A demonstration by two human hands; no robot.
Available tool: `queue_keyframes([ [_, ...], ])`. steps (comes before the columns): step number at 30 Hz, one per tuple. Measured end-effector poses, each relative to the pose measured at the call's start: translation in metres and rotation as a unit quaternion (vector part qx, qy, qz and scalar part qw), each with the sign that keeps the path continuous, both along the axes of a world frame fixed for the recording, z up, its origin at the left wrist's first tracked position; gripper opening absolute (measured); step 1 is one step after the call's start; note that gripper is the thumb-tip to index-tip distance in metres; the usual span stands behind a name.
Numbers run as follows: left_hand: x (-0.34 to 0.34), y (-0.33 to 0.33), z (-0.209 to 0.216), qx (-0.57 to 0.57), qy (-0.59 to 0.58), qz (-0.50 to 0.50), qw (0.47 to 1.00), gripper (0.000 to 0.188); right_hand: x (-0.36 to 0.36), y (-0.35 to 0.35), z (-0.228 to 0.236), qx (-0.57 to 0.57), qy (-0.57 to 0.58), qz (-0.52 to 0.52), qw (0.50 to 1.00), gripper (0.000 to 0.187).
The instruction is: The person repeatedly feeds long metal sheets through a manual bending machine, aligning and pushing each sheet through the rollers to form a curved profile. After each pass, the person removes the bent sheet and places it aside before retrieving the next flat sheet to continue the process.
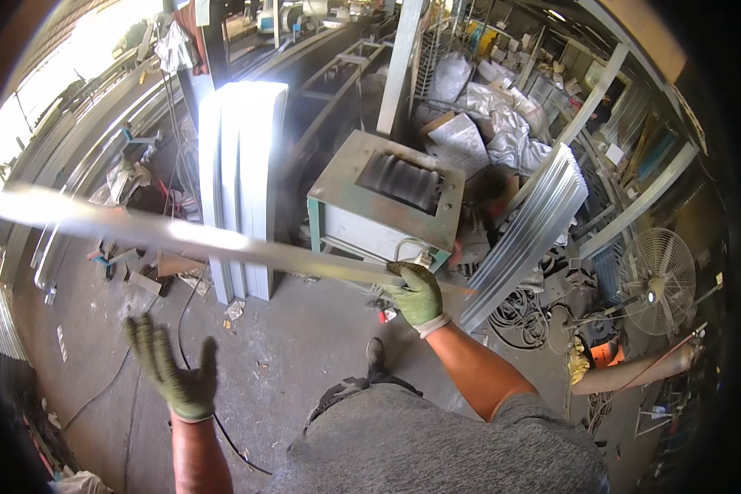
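Note:
A long, pale metal strip reaches from the far left across to my right hand. Motion smears its left end. My right hand, in a green knit glove, is closed around the strip near its right end; part of the grip is hidden by the fingers. My left hand, gloved the same way, is raised with its fingers spread and holds nothing. It is apart from the strip, below it in the picture. Beyond my right hand stands a box-shaped machine with dark ribbed rollers in its top.
Tall bundles of shiny profiled metal, one left and one right, flank the machine. A cable trails over the floor. At right are a round fan and coiled cables. Silvery sacks lie behind.

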State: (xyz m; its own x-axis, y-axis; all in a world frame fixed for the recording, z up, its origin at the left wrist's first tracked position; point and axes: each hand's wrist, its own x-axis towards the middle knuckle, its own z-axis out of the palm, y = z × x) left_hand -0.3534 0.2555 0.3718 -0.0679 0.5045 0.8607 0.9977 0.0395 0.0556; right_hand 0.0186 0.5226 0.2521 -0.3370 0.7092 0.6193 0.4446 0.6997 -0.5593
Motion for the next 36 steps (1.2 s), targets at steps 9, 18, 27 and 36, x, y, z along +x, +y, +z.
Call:
queue_keyframes([
  [9, -0.047, -0.078, -0.1, -0.555, -0.215, 0.082, 0.799, 0.113, -0.012, 0.036, 0.007, 0.098, -0.146, 0.152, 0.973, 0.036],
  [18, 0.028, -0.157, -0.264, -0.567, -0.304, 0.113, 0.757, 0.064, -0.016, 0.116, -0.042, 0.102, -0.27, 0.283, 0.915, 0.038],
  [27, 0.141, -0.015, -0.252, -0.62, -0.372, 0.104, 0.683, 0.03, 0.019, 0.241, -0.09, -0.008, -0.46, 0.149, 0.875, 0.037],
  [36, 0.192, 0.142, -0.228, -0.656, -0.417, 0.072, 0.625, 0.025, 0.029, 0.389, -0.085, 0.007, -0.523, 0.068, 0.85, 0.025],
])
